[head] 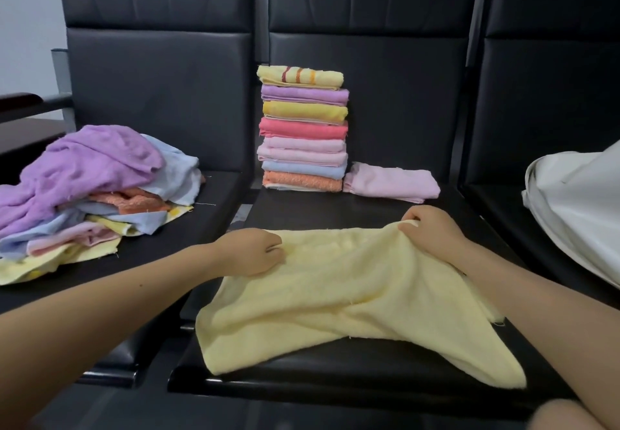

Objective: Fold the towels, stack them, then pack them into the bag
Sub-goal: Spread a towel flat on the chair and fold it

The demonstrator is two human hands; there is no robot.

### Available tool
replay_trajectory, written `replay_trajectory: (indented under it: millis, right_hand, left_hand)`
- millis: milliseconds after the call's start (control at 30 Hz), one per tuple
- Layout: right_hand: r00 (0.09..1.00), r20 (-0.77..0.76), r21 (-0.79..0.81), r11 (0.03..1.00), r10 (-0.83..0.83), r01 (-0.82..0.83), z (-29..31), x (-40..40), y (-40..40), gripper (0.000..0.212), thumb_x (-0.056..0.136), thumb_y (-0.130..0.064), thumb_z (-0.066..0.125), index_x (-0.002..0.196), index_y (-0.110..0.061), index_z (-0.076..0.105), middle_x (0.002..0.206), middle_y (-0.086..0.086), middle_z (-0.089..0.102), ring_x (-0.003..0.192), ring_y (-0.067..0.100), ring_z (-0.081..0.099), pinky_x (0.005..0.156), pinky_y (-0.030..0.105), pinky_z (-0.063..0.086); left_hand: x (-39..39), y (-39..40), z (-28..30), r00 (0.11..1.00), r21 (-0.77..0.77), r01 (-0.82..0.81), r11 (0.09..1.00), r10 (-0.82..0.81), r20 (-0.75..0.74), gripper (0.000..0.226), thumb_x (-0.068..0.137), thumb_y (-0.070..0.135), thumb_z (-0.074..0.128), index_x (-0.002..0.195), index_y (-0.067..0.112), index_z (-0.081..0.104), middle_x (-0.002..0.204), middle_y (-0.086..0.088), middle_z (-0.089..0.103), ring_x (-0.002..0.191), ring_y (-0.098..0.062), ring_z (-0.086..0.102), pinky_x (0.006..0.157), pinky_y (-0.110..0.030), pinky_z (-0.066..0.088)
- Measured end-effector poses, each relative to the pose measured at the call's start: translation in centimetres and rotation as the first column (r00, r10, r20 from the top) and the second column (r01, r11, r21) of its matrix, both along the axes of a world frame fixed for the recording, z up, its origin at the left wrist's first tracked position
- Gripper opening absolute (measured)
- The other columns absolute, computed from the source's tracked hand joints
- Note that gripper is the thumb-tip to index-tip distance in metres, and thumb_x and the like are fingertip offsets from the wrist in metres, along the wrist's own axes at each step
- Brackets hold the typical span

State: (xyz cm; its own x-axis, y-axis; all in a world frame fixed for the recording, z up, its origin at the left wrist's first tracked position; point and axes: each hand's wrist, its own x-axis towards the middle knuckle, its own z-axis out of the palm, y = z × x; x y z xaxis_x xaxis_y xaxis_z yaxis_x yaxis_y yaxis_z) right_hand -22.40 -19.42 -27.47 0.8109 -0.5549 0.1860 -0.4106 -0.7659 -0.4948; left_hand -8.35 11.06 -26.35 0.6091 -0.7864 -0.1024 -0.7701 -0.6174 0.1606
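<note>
Pinching yellow towel (352,295) far edge, left grip (250,251) and right grip (432,228) clamped, stack (302,127) beyond

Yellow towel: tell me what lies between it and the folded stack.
Nothing visible. Both hands, left hand and right hand, hold the yellow towel at its far edge. Only bare black seat separates it from the folded stack; a folded pink towel lies right of the stack.

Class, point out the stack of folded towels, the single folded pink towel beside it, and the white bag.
Stack of folded towels (303,129): head view, red towel mid-stack.
Folded pink towel (392,182): head view, its top face.
White bag (577,208): head view, its side.
</note>
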Motion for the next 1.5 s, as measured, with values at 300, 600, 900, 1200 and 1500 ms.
replay_trajectory:
  millis: [300,600,900,1200,1500]
  right_hand:
    - [0.995,-0.103,-0.046,0.999,0.004,-0.009,-0.5,0.9,-0.7,0.009,0.091,-0.023,0.055,0.087,-0.025,0.061,0.107,-0.001,0.054,0.108,0.021,0.051,0.097,0.043,0.042]
    - [0.994,-0.108,-0.003,1.0,-0.026,0.026,-0.2,0.4,-1.7,0.005,0.088,-0.023,0.059,0.086,-0.023,0.063,0.099,-0.003,0.049,0.105,0.018,0.049,0.088,0.035,0.045]
    - [0.954,-0.296,0.166,0.98,-0.053,0.106,1.4,0.3,-1.7,0.04,0.084,-0.015,0.057,0.115,0.009,0.06,0.093,0.021,0.06,0.08,0.024,0.05,0.074,0.043,0.047]
    - [0.988,-0.151,-0.004,1.0,0.024,-0.025,1.4,-1.8,0.2,0.021,0.094,-0.02,0.046,0.104,-0.025,0.063,0.103,-0.005,0.063,0.095,0.019,0.058,0.085,0.036,0.049]
    - [0.925,0.371,0.041,0.997,-0.079,0.069,8.9,-4.2,3.6,0.027,0.1,-0.017,0.036,0.106,-0.008,0.061,0.096,0.005,0.063,0.093,0.027,0.059,0.075,0.036,0.048]
  left_hand:
    - [2.5,-0.2,1.0,0.969,-0.258,-0.215,0.942,0.174,-0.174,0.035,0.094,0.024,0.047,0.063,0.011,0.058,0.061,0.002,0.053,0.06,-0.012,0.048,0.06,-0.029,0.039]
    - [5.2,-0.5,-0.3,0.944,-0.245,-0.316,0.916,0.329,0.014,0.016,0.087,0.039,0.061,0.088,0.024,0.066,0.085,0.006,0.058,0.082,-0.015,0.056,0.065,-0.028,0.042]
    - [5.1,-0.9,0.2,0.939,-0.074,-0.319,0.945,0.304,-0.162,0.029,0.086,0.043,0.065,0.101,0.019,0.061,0.107,0.003,0.058,0.095,-0.014,0.054,0.078,-0.026,0.043]
    - [3.6,0.0,1.8,0.764,-0.305,-0.459,0.835,0.196,-0.614,0.02,0.096,0.028,0.055,0.084,0.011,0.056,0.081,-0.005,0.05,0.074,-0.018,0.048,0.066,-0.027,0.039]
    - [0.6,2.3,10.0,0.706,-0.636,-0.576,0.513,-0.08,-0.704,0.015,0.095,0.027,0.059,0.099,0.014,0.065,0.083,0.003,0.067,0.068,-0.006,0.063,0.06,-0.023,0.049]
